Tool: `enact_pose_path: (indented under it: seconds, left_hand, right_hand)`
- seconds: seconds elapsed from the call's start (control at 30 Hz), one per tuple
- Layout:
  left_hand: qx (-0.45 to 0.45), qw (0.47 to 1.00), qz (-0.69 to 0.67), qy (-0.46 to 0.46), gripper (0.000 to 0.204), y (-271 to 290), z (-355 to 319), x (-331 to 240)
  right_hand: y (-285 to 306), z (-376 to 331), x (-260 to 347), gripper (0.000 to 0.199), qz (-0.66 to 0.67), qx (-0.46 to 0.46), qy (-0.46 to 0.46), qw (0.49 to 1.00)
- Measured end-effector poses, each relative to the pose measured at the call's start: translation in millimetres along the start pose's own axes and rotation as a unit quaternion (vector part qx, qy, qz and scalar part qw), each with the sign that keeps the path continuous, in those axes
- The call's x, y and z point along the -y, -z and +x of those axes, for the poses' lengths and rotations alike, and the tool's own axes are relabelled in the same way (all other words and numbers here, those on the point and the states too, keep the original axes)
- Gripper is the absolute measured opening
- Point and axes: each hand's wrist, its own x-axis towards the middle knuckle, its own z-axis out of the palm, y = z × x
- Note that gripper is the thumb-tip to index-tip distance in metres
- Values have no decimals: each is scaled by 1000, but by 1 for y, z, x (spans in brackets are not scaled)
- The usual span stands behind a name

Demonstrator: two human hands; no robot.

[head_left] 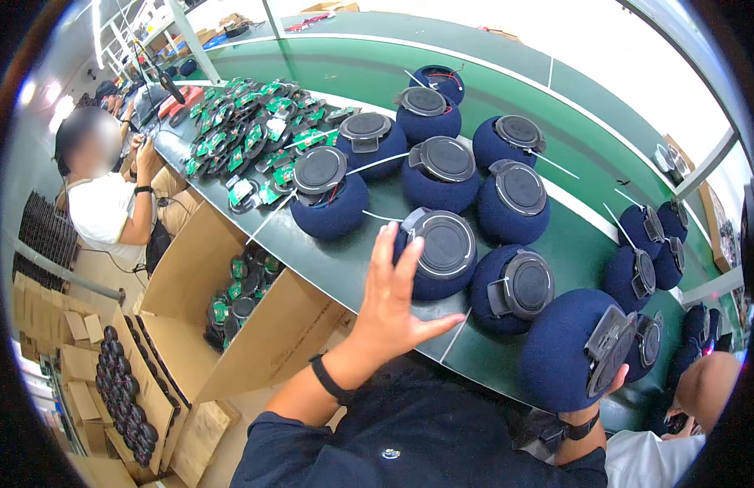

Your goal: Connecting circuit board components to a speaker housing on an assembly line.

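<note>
My left hand (393, 305) is raised with its fingers spread and holds nothing. Its fingertips overlap the near side of a round navy fabric-covered speaker (443, 244) with a black disc on top; whether they touch it I cannot tell. My right hand (614, 381) grips another navy speaker (556, 350) from below, tilted so that its black disc faces right. Most of that hand is hidden behind the ball. Several similar speakers, including one (513, 289) between my hands, stand on the green bench (377, 285), some with white cable ties sticking out.
A heap of black discs with green circuit boards (246, 130) covers the bench's far left. Below it stands an open cardboard box (263, 342) holding more. A co-worker (108, 179) sits at left; another person's arm (706, 394) is at right. More speakers (637, 252) sit farther right.
</note>
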Motion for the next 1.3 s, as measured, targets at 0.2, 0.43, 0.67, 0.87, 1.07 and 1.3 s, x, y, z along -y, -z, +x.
enact_pose_path:
  seconds: [0.2, 0.43, 0.67, 0.87, 1.07, 1.3]
  left_hand:
    - [-12, 993, 117, 10, 109, -16, 22, -1]
    - [-48, 985, 161, 34, 102, -2, 24, 22]
    - [-11, 985, 171, -12, 103, 16, 35, 13]
    - [173, 958, 190, -130, 68, 27, 159, -23]
    - [349, 900, 262, -19, 76, -14, 255, 21]
    - [506, 794, 336, 12, 84, -36, 259, 27]
  right_hand:
    - [24, 7, -18, 93, 18, -46, 18, 999]
    - [28, 16, -20, 90, 35, -92, 45, 994]
    - [32, 14, -27, 89, 36, -133, 56, 989]
    - [31, 18, -27, 90, 63, -138, 45, 987]
    - [34, 22, -30, 89, 61, -132, 47, 988]
    - [16, 35, -19, 89, 74, -142, 47, 986]
